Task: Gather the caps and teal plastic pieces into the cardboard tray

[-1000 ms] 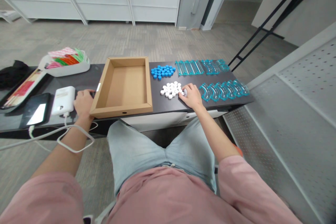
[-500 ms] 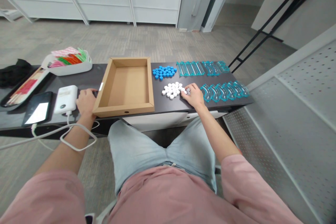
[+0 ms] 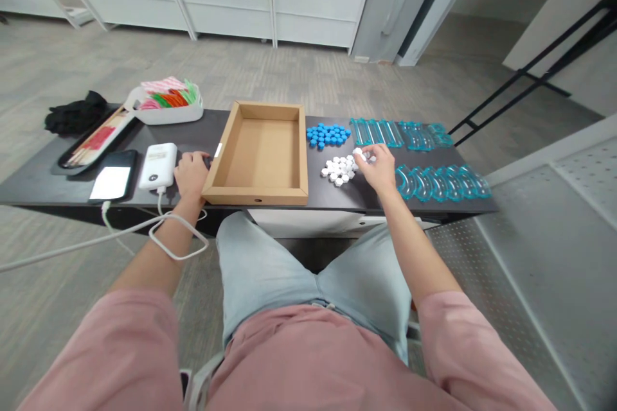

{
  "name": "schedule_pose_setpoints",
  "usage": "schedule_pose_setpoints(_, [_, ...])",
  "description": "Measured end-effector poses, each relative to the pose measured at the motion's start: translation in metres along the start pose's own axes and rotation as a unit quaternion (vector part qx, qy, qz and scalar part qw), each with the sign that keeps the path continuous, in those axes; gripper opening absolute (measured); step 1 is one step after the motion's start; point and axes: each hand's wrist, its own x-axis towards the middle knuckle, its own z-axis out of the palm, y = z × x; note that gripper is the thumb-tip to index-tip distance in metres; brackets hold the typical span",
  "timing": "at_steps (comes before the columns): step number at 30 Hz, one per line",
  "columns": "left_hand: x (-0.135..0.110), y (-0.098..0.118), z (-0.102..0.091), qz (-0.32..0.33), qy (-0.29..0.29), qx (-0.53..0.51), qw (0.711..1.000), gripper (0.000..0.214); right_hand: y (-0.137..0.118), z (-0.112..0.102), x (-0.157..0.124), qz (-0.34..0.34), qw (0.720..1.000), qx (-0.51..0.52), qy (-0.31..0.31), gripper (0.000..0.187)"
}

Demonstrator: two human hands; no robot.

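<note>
My right hand [image 3: 380,170] is over the right side of a cluster of small white hexagonal pieces [image 3: 339,170]. Its thumb and fingertips are closed on a white piece, with more white ones close by its fingers. A cluster of blue pieces [image 3: 328,135] lies just beyond. On the far side, my left hand [image 3: 191,174] rests on the table with bent fingers, against the left wall of an open cardboard box [image 3: 260,198]. A small dark object [image 3: 207,161] shows at its fingertips; what it is cannot be made out.
Clear teal straight tubes [image 3: 376,133] and curved tubes [image 3: 443,183] lie in rows at the right. Left stand a white power bank [image 3: 159,167] with a cable, a phone [image 3: 113,178], a black tray [image 3: 72,170], a white basket [image 3: 168,117] and black cloth [image 3: 77,114].
My right hand has risen slightly from the white pieces and now holds one at its fingertips. My left hand stays beside the box. The whole view has shifted, with the table further right.
</note>
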Motion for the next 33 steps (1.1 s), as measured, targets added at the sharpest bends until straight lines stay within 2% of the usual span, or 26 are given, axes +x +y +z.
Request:
schedule_pose_setpoints(4, [0.0, -0.002, 0.001, 0.005, 0.001, -0.013, 1.0, 0.047, -0.066, 0.023, 0.022, -0.077, 0.996, 0.045, -0.03, 0.023])
schedule_pose_setpoints(8, [0.0, -0.004, 0.003, 0.009, 0.015, -0.028, 0.999, 0.042, -0.148, 0.069, 0.027, -0.168, 0.975, 0.097, -0.112, 0.024])
schedule_pose_setpoints(10, [0.0, -0.004, 0.004, 0.011, 0.021, -0.036, 0.999, 0.04, -0.18, 0.095, 0.023, -0.196, 0.961, 0.105, -0.166, 0.026])
schedule_pose_setpoints(13, [0.0, -0.006, 0.006, 0.014, 0.021, -0.041, 0.999, 0.042, -0.206, 0.124, 0.015, -0.217, 0.943, 0.097, -0.233, 0.028])
schedule_pose_setpoints(15, [0.001, -0.007, 0.006, 0.015, 0.019, -0.043, 0.999, 0.044, -0.208, 0.13, 0.014, -0.225, 0.937, 0.097, -0.251, 0.03])
schedule_pose_setpoints(17, [0.001, -0.008, 0.007, 0.015, 0.022, -0.047, 0.999, 0.044, -0.2, 0.124, 0.015, -0.227, 0.938, 0.105, -0.24, 0.03])
schedule_pose_setpoints(20, [0.001, -0.007, 0.006, 0.014, 0.027, -0.049, 0.998, 0.044, -0.168, 0.097, 0.021, -0.214, 0.951, 0.112, -0.192, 0.03])
schedule_pose_setpoints(26, [-0.001, -0.002, 0.003, 0.007, 0.009, -0.028, 1.0, 0.045, -0.057, 0.024, 0.015, -0.116, 0.988, 0.052, -0.087, 0.041])
schedule_pose_setpoints(29, [-0.001, -0.002, 0.003, 0.008, 0.008, -0.016, 1.0, 0.048, -0.01, 0.002, -0.003, -0.081, 0.992, 0.002, -0.101, 0.057])
schedule_pose_setpoints(33, [0.0, -0.002, 0.003, 0.0, 0.004, -0.018, 1.0, 0.048, 0.015, 0.002, -0.024, -0.083, 0.978, -0.057, -0.182, 0.107])
